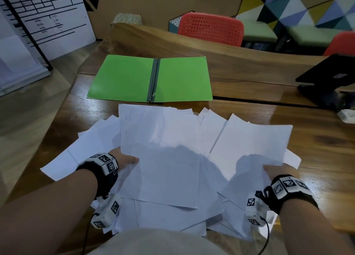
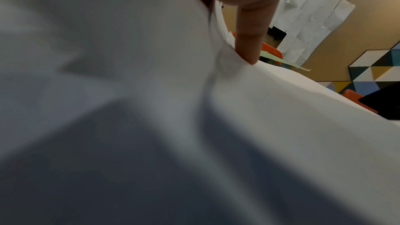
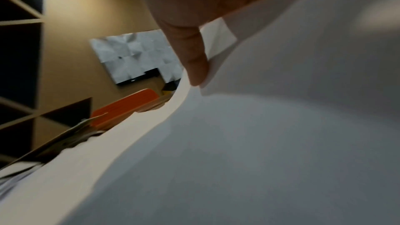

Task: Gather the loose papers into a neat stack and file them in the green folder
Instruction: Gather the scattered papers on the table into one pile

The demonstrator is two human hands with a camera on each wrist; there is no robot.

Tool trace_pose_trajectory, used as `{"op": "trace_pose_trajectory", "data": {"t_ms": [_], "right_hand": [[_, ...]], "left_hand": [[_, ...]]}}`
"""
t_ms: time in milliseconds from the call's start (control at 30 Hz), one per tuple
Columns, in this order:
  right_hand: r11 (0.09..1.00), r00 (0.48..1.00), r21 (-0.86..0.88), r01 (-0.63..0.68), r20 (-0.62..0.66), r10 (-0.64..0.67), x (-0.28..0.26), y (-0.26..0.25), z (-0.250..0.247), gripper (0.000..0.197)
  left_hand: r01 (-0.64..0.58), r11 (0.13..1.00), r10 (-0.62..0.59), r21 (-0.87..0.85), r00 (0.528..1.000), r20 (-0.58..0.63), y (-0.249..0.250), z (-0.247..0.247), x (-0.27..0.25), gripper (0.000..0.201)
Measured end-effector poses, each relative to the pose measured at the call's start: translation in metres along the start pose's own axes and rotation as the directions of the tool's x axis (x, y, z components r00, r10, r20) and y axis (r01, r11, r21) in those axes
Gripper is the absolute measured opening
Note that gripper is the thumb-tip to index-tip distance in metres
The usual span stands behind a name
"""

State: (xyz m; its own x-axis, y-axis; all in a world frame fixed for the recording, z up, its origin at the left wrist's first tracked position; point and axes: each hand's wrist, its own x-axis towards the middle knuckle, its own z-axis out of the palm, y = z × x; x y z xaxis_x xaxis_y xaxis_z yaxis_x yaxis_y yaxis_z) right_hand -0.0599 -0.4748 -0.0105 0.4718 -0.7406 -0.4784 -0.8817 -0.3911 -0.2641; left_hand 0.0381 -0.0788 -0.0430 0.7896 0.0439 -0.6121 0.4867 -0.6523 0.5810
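Head view is showing the wooden table (image 1: 288, 120) carrying loose papers (image 1: 172, 158) sprawling unstacked just before the open, empty green folder (image 1: 124, 78); the left hand (image 1: 124, 160) and right hand (image 1: 276, 171) are pinching sheets at either side, so gathering is barely beginning.

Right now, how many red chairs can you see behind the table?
2. One red chair stands behind the raised wooden ledge, beyond the green folder. The second red chair is at the far right edge, only partly in view. Others could be hidden behind the ledge.
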Motion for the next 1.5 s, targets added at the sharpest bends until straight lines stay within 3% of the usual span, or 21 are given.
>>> {"op": "trace_pose_trajectory", "data": {"t_ms": [167,267,333,433,500,600,700,767,833,933,1000,1067,1100,1167,1233,1267,1333,1367,1400,1433,1500], "right_hand": [[0.963,0.997,0.266,0.051,-0.074,-0.032,0.005,-0.017,0.014,0.038],[0.922,0.998,0.388,-0.016,-0.042,0.035,0.006,-0.020,0.020,0.058],[0.927,1.000,0.374,-0.027,0.001,0.029,0.002,-0.023,0.022,0.065],[0.955,0.989,0.261,0.138,0.011,-0.146,-0.008,-0.036,0.012,0.030],[0.936,0.965,0.232,0.264,-0.064,-0.256,-0.020,-0.051,-0.006,0.018],[0.841,0.893,0.326,0.431,-0.286,-0.347,-0.042,-0.080,-0.043,0.030],[0.697,0.774,0.415,0.585,-0.543,-0.326,-0.068,-0.103,-0.080,0.031],[0.596,0.752,0.515,0.616,-0.609,-0.251,-0.081,-0.112,-0.090,0.034],[0.618,0.799,0.550,0.562,-0.555,-0.232,-0.082,-0.116,-0.079,0.034],[0.742,0.867,0.465,0.482,-0.375,-0.328,-0.070,-0.117,-0.032,0.019],[0.827,0.896,0.346,0.443,-0.188,-0.402,-0.063,-0.113,0.007,0.019],[0.867,0.910,0.292,0.404,-0.038,-0.412,-0.057,-0.105,0.049,0.032],[0.861,0.903,0.334,0.383,0.063,-0.425,-0.058,-0.101,0.068,0.040],[0.828,0.825,0.471,0.304,0.304,-0.476,-0.064,-0.096,0.096,0.053],[0.798,0.761,0.571,0.193,0.426,-0.489,-0.069,-0.096,0.104,0.040],[0.799,0.772,0.557,0.226,0.398,-0.496,-0.066,-0.095,0.102,0.036],[0.883,0.889,0.372,0.285,0.243,-0.389,-0.054,-0.093,0.088,0.044],[0.936,0.955,0.256,0.240,0.110,-0.275,-0.044,-0.088,0.078,0.055],[0.973,0.989,0.178,0.145,-0.015,-0.144,-0.037,-0.081,0.066,0.066],[0.979,0.995,0.199,0.040,-0.097,-0.021,-0.033,-0.073,0.056,0.076],[0.937,0.982,0.337,-0.092,-0.125,0.142,-0.030,-0.060,0.043,0.091]], "left_hand": [[0.008,1.000,-0.008,-0.002,1.000,-0.012,0.002,-0.001,-0.003,0.048],[0.007,1.000,-0.007,-0.015,1.000,-0.007,0.002,0.000,-0.004,0.048],[0.010,1.000,-0.010,-0.014,1.000,-0.007,0.003,0.000,-0.005,0.048],[0.025,0.999,-0.025,-0.020,1.000,0.003,0.004,0.000,-0.005,0.048],[0.031,0.999,-0.031,-0.015,1.000,0.006,0.004,0.000,-0.005,0.048],[0.039,0.999,-0.039,-0.003,0.999,0.020,0.004,0.000,-0.004,0.047],[0.058,0.998,-0.058,-0.004,0.998,0.007,0.006,-0.001,-0.004,0.048],[0.095,0.995,-0.095,0.033,0.995,-0.010,0.006,0.000,-0.002,0.038],[0.116,0.991,-0.116,0.073,0.993,-0.006,0.007,-0.001,0.000,0.019],[0.145,0.986,-0.144,0.086,0.989,-0.011,0.008,-0.002,-0.001,0.007],[0.161,0.986,-0.161,0.028,0.987,-0.016,0.009,-0.001,0.001,0.019],[0.141,0.983,-0.144,-0.114,0.990,-0.015,0.008,0.000,-0.003,0.041],[0.119,0.983,-0.124,-0.139,0.992,-0.034,0.006,0.000,-0.005,0.050],[0.083,0.988,-0.087,-0.130,0.996,-0.025,0.003,0.001,-0.004,0.056],[0.045,0.996,-0.045,-0.074,0.999,-0.002,0.003,0.000,-0.002,0.049],[0.039,0.998,-0.039,-0.057,0.999,0.002,0.003,0.000,-0.003,0.046],[0.015,1.000,-0.014,-0.021,1.000,0.008,0.004,-0.001,-0.004,0.044],[0.005,1.000,-0.005,-0.015,1.000,0.006,0.005,-0.001,-0.005,0.044],[-0.006,1.000,0.006,-0.016,1.000,0.012,0.004,-0.001,-0.005,0.044],[-0.014,1.000,0.014,-0.021,1.000,0.013,0.004,-0.001,-0.005,0.044],[-0.014,1.000,0.015,-0.027,1.000,0.014,0.004,-0.002,-0.005,0.044]]}}
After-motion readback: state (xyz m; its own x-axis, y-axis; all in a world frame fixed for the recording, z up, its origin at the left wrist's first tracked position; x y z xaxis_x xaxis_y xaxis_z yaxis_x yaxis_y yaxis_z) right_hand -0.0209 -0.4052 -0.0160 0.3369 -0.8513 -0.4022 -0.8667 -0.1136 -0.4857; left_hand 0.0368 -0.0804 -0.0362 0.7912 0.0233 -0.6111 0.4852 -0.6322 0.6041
